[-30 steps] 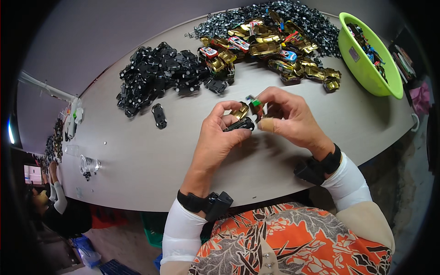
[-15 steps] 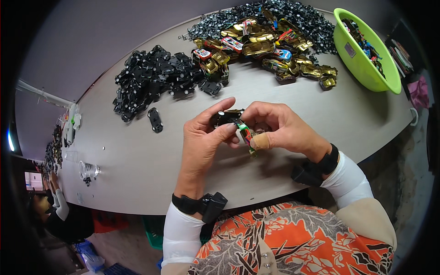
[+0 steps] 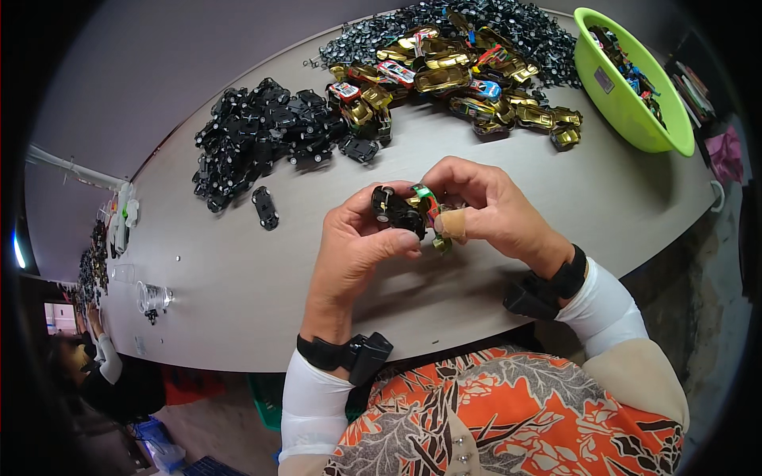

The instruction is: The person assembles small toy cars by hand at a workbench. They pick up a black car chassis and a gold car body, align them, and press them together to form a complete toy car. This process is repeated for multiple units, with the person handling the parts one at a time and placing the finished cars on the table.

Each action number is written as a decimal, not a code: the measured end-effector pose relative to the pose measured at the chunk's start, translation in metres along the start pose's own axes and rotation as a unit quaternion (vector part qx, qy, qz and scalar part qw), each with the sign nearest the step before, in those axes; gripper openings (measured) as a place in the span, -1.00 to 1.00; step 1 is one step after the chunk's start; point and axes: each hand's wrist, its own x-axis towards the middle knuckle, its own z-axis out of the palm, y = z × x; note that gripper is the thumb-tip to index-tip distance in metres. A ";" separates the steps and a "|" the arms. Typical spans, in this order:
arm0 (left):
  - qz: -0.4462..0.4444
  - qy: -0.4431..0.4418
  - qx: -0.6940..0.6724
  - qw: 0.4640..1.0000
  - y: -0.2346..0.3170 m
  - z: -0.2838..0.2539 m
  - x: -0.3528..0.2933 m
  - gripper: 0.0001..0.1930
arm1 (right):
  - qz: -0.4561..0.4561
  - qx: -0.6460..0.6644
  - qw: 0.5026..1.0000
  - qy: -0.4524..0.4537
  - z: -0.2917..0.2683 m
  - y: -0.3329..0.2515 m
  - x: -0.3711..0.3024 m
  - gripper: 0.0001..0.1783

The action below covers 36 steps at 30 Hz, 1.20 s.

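Above the near part of the table, my left hand [image 3: 349, 234] grips a black toy car chassis [image 3: 394, 213] with small wheels. Close against its right side, my right hand [image 3: 496, 208] pinches a toy car body shell [image 3: 431, 208] coloured green, red and gold; a tan bandage wraps one finger. The two parts meet or nearly meet; I cannot tell whether they are joined. My right fingertips partly hide the shell. A single black chassis [image 3: 265, 208] lies on the table left of my hands.
Black chassis pile [image 3: 262, 131] at back left; gold and coloured car shells [image 3: 444, 79] at back centre. Behind them spread many small wheel parts [image 3: 524, 32]. A lime-green basin [image 3: 635, 119] holds more pieces at right. Clear cup [image 3: 152, 296] at left; another person [image 3: 99, 357] sits beyond.
My left hand has turned the chassis so its wheels show more plainly. The shell now stands more upright beside it, still in my right fingers.
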 end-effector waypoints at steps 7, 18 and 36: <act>0.010 0.038 -0.043 0.998 -0.006 -0.004 -0.001 -0.58 | -0.064 0.025 0.995 0.069 0.001 0.006 -0.001 -0.63; 0.020 0.015 -0.073 0.997 -0.007 -0.002 0.002 -0.55 | -0.152 -0.067 0.982 0.092 0.011 0.010 -0.003 -0.65; 0.020 0.022 0.032 0.999 -0.009 0.005 0.001 -0.52 | -0.168 -0.231 0.955 0.083 0.014 0.011 -0.002 -0.64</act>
